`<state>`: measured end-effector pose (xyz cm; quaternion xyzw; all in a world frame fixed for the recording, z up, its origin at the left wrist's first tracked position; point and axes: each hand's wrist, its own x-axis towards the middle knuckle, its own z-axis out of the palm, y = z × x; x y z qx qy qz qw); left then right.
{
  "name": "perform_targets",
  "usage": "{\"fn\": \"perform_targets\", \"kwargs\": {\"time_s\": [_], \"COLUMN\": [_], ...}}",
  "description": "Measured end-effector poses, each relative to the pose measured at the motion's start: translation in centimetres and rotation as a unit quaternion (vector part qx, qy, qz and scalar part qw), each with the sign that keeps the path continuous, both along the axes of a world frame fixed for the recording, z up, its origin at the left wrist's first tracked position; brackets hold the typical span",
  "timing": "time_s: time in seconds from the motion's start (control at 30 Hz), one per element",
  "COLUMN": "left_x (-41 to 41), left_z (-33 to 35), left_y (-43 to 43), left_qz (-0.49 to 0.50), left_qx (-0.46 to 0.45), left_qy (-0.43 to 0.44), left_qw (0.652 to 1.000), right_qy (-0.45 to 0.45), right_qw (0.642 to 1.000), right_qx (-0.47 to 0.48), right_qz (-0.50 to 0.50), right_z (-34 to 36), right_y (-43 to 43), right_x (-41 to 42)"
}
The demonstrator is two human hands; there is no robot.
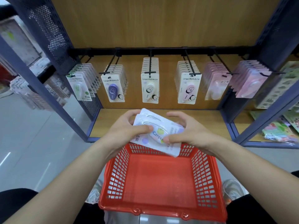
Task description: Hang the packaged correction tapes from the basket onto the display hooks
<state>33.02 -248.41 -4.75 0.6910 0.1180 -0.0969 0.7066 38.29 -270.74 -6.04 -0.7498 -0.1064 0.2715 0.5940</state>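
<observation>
While they are held just above the basket [116,172], the packs [159,134] tilt between both hands.
Left hand [123,127] pinches them, thumb on top, fingers curled behind; right hand [190,132] thumbs the near edge, fingers arched. Stocked hooks [150,62] hang beyond.

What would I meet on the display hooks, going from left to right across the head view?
green packs → purple packs → cream packs → pink cartoon packs → pale pink packs → far-right pink packs
</observation>
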Motion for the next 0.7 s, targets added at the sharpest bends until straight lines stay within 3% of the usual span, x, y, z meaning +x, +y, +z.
{"fn": "perform_targets", "kwargs": {"time_s": [0.17,0.33,0.53,0.7], "left_x": [0.1,-0.7,-1.1,-1.5], "left_z": [-1.2,-1.6,-1.6,-1.9], "left_y": [-0.3,-1.6,-2.6,-4.3], "left_qz": [0.073,0.037,0.021,0.049], "left_qx": [-0.031,-0.027,0.017,-0.012], "left_qy": [0.023,0.042,0.058,0.043], "left_qw": [0.997,0.998,0.998,0.998], "right_qy": [-0.036,-0.045,-0.02,-0.032], "right_qw": [0.99,0.971,0.955,0.959], "right_qx": [0.059,0.097,0.132,0.133], "right_qz": [-0.124,-0.214,-0.264,-0.247], "right_z": [-0.1,-0.3,-0.5,-0.2], "right_y": [0.7,1.2,2.3,3.8], "right_x": [0.1,0.0,-0.8,-2.1]}}
